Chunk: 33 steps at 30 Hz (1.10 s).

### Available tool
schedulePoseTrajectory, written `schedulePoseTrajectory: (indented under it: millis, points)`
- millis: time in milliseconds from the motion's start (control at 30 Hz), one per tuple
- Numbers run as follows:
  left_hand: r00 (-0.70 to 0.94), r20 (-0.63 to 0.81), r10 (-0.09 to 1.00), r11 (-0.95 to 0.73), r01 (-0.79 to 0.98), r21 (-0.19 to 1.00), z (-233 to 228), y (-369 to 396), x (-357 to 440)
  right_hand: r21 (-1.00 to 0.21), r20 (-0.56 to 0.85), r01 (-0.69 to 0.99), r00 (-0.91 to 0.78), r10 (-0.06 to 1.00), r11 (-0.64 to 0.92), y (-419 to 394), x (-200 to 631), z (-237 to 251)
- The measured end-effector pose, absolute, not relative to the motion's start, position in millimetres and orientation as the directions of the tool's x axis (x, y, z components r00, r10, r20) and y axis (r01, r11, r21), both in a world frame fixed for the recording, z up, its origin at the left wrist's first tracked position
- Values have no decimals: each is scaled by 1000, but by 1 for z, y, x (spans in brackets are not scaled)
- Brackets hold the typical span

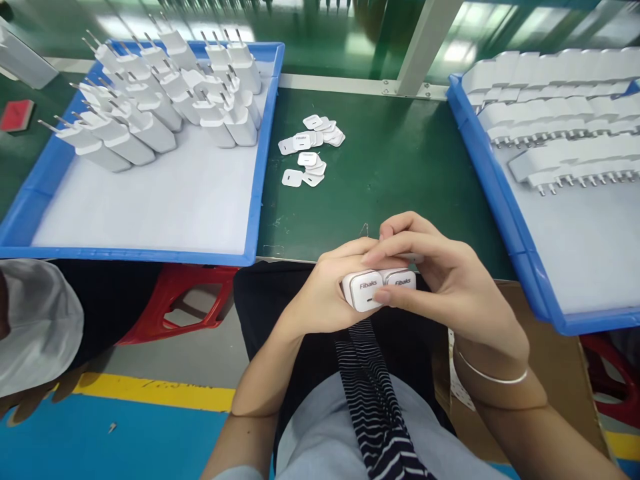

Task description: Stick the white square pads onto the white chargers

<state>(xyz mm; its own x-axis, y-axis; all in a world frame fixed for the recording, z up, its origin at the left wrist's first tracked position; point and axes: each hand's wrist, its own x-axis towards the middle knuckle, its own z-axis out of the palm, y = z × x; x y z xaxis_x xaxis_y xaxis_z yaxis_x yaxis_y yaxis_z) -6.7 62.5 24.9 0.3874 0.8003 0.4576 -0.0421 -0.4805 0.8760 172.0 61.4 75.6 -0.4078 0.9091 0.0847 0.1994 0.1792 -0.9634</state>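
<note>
Side by side above my lap are two white plug chargers, their end faces with printed lettering turned up toward me. My left hand (pixel 325 293) wraps round the nearer-left charger (pixel 361 288) from the left. Gripping from the other side, my right hand (pixel 455 280) has its thumb across the faces and its fingers bent over the top of the right charger (pixel 404 280). The fingers partly hide both charger bodies. Beyond the hands, several loose white face plates (pixel 292 178) lie in small piles on the green table (pixel 380 167).
At the left, a blue-rimmed tray (pixel 265 153) holds several upright white chargers (pixel 150 130), pins up. The right-hand blue tray (pixel 505 227) carries rows of chargers (pixel 570 157) lying down. A red pad (pixel 17 115) lies far left. A person's sleeve (pixel 40 327) and a red stool (pixel 180 300) are nearby.
</note>
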Motion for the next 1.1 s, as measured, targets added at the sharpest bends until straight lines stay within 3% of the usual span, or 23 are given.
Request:
schedulePoseTrajectory:
  millis: [133,500,733,933,1100]
  points:
    - [374,434,820,-463,-14,886,27,57,-4,-977,65,171,-339,939,129,59,167,77]
    - [370,417,830,-420,-79,904,21,60,-4,-986,-17,161,-401,916,52,64,166,75]
    - [354,381,854,-398,-26,917,21,59,-5,-940,31,314,-320,947,136,62,153,75]
    - [324,396,859,-403,-49,914,15,60,-3,-951,25,277,-376,926,139,66,157,73]
    - [356,373,857,-375,-66,925,13,64,-7,-994,-64,112,-450,891,-14,69,164,73]
